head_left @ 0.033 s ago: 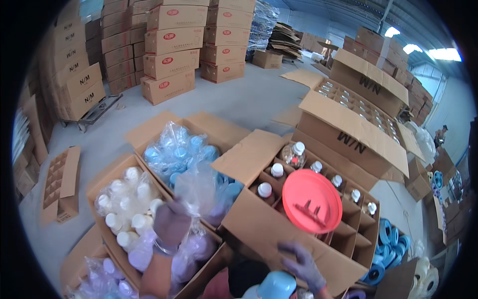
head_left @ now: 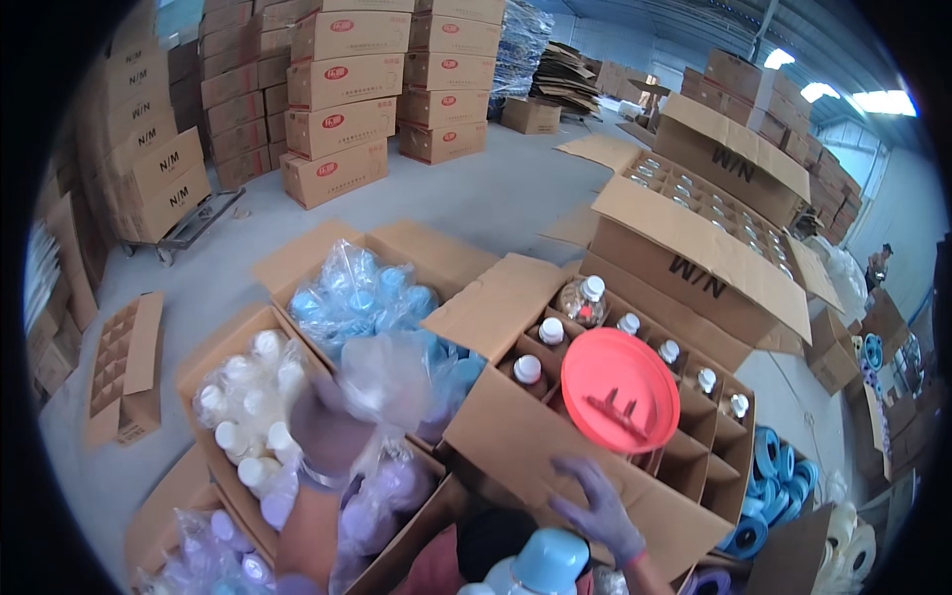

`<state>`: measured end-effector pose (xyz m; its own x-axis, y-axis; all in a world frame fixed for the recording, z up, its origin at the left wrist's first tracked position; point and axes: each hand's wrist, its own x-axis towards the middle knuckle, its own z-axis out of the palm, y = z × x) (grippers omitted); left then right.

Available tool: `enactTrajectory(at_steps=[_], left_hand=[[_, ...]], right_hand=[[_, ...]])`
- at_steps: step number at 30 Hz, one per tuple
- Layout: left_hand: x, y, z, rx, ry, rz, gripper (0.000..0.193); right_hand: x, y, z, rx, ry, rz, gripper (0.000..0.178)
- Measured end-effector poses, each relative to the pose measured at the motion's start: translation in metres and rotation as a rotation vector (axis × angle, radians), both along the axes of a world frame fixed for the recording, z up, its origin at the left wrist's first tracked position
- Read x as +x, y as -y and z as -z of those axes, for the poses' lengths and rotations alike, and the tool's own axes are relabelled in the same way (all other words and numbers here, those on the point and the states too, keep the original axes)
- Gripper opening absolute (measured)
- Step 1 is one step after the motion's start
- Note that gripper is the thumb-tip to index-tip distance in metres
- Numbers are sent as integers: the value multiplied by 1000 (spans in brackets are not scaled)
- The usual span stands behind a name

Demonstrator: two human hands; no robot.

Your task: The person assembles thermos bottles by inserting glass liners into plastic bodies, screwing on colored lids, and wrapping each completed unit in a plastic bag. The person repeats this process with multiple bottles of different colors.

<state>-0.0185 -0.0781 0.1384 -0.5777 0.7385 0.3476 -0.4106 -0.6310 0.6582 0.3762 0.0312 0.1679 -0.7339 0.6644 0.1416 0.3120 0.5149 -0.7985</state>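
So, clr bag, just by L grip, blurred

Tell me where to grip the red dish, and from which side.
Probably pinch the red dish by its near-right rim, coming from the side of the right hand: that raised rim borders open compartments, while white-capped bottles flank its left and far edges.

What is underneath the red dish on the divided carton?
The red dish covers part of the carton; whatever sits directly beneath can't be seen. Around its edge, white-capped bottles and cardboard dividers show.
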Motion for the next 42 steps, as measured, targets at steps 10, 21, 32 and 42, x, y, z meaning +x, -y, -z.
enactTrajectory(at_steps=[10,21,32,42], left_hand=[[44,-133,-180,-129,-456,-27,41],[210,186,-15,-331,-63,202,55],[157,213,-28,-879,-663,743,45],[144,-58,-4,-395,-229,-128,19]], right_hand=[[-119,33,-24,-321,-399,-148,29],[-18,36,-10,-701,-19,-272,52],[2,36,1,-839,-124,-227,59],[-42,34,1,-1210,-180,-185,58]])
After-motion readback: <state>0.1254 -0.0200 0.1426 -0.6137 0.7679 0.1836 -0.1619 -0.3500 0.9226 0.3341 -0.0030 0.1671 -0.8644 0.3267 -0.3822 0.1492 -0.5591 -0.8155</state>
